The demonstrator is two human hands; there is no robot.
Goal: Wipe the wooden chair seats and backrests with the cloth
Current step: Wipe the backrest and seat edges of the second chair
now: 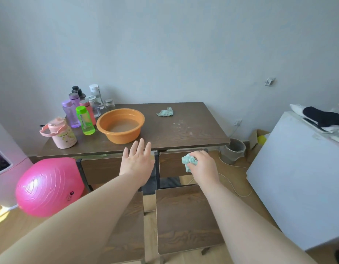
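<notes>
Fingers of right hand (203, 165) grip cloth (188, 161) at backrest (170, 167); left hand (137, 161) fingers spread wide.

A lived-in home room. Drinking bottles (82, 111) and an orange basin (120, 125) crowd the bench (183, 130) at centre; pink exercise ball (48, 187) lower left; clothes heaped on a white cabinet (298, 178) at right.

Orange basin (124, 138) on table (183, 128), bottles (85, 119) just beside it; pink ball (48, 186) floor left; bin (234, 151) right.
</notes>
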